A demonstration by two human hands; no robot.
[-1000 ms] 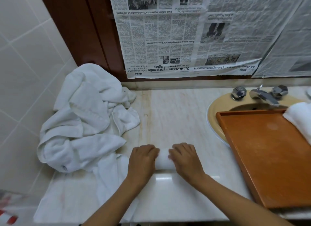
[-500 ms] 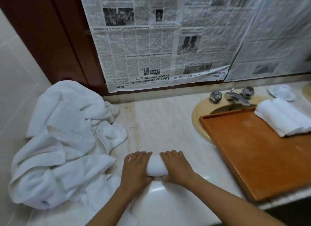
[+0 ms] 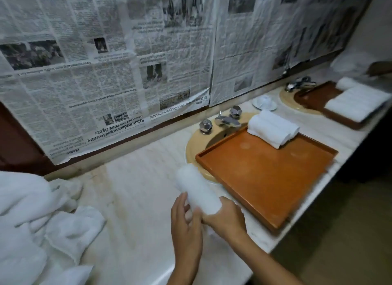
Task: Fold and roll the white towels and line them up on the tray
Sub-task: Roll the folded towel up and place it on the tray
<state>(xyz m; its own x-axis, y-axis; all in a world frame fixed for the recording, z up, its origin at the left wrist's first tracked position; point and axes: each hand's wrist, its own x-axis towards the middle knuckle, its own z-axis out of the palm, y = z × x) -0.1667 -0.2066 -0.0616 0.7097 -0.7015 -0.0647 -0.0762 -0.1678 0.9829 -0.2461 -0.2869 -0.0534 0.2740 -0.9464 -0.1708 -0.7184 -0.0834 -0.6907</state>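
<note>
1. In the head view, a rolled towel [image 3: 197, 191] is held tilted just above the counter [image 3: 137, 178], close to the near left corner of the tray [image 3: 265, 178] but not yet over it.
2. The right hand [image 3: 224, 216] is clamped round the lower end of the roll. The left hand [image 3: 186, 227] lies against the same end, thumb along the side. Motion blur leaves it unclear whether that hand is gripping.
3. This roll is judged to be finished, since no loose flap is seen, and only its placing is left.
4. The finished rolls [image 3: 272, 128] are lined up side by side at the tray's far corner, touching one another. Their exact count is not clear.
5. Most of the tray floor is bare, so the row is judged to be barely started.
6. A heap of loose towels [image 3: 31, 221] is left unfolded on the counter, well apart from the tray, so much of the folding and rolling remains.
7. The tray is set over a basin [image 3: 193, 149] beside the tap [image 3: 227, 120]. A second tray [image 3: 314, 98] carrying white towels is seen farther along the counter.
</note>
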